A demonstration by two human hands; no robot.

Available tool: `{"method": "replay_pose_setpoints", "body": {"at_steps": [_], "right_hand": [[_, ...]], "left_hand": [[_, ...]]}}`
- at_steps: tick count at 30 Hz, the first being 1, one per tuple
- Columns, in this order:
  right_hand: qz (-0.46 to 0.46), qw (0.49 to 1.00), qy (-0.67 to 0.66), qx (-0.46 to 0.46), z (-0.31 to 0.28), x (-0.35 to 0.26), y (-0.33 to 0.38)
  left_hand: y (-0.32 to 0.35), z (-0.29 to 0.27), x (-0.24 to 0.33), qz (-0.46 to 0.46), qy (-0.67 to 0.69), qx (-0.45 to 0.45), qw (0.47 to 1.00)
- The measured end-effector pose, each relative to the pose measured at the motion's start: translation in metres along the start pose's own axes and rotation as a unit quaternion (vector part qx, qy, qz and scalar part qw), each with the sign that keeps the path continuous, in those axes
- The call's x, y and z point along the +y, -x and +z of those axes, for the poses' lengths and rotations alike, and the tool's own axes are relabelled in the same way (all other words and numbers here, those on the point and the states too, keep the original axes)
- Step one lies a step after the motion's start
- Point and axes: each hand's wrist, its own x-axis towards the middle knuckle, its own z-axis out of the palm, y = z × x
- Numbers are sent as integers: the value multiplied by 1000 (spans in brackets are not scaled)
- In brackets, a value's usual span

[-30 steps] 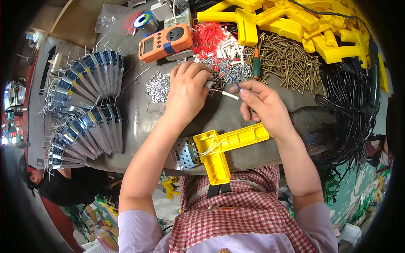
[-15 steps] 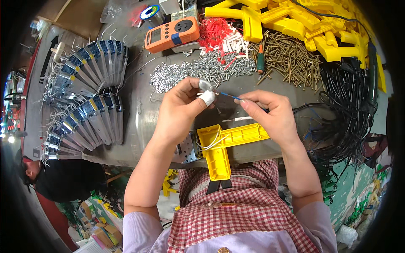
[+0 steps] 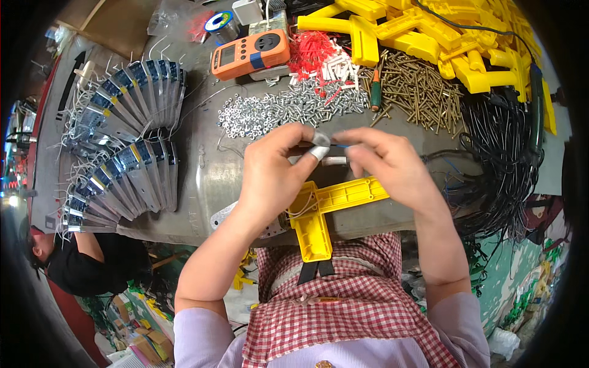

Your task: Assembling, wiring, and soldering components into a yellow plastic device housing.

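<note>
My left hand [image 3: 273,178] is raised over the grey metal worktop [image 3: 202,165], its thumb and forefinger pinched together on a small white cap-like piece [image 3: 320,151], with a taped fingertip showing just below it. My right hand [image 3: 389,165] faces it from the other side, fingers curled and closed on a thin blue wire [image 3: 339,146] that runs across to the white piece; the two hands nearly touch at the fingertips. A short pale tube-like bit [image 3: 334,161] shows just under the wire, between my hands, though I cannot tell which hand carries it.

Directly beneath my hands lies a yellow plastic T-shaped housing [image 3: 334,202], its long arm reaching to my right and its stem pointing back at my checked red-and-white apron [image 3: 343,306]. Thin pale wires come out of it near my left wrist.

Beyond my hands, a spread of small silver screws and nuts [image 3: 282,110] covers the table, and to the right of it lies a heap of brass-coloured screws [image 3: 420,92] with a green-handled screwdriver [image 3: 375,95] at its edge. An orange handheld meter [image 3: 250,54] sits further off, with a red and white pile of small connectors [image 3: 319,58] beside it. Yellow plastic housings [image 3: 429,37] are stacked at the far right, above a tangle of black cables [image 3: 503,153]. On my left, blue and silver flat modules [image 3: 123,141] are fanned out in two rows.
</note>
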Motion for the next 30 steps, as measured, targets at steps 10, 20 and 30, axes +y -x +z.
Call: {"method": "replay_pose_setpoints", "body": {"at_steps": [10,20,30], "right_hand": [[-67,997,2,-24,-12,16,-4],[-121,981,145,-43,-3,6,-4],[-305,841,429,127,-14,17,-66]], "left_hand": [[4,-5,17,64,-192,-61,977],[1,-14,5,157,-298,-39,941],[23,-91,-41,92,-501,159,846]]}}
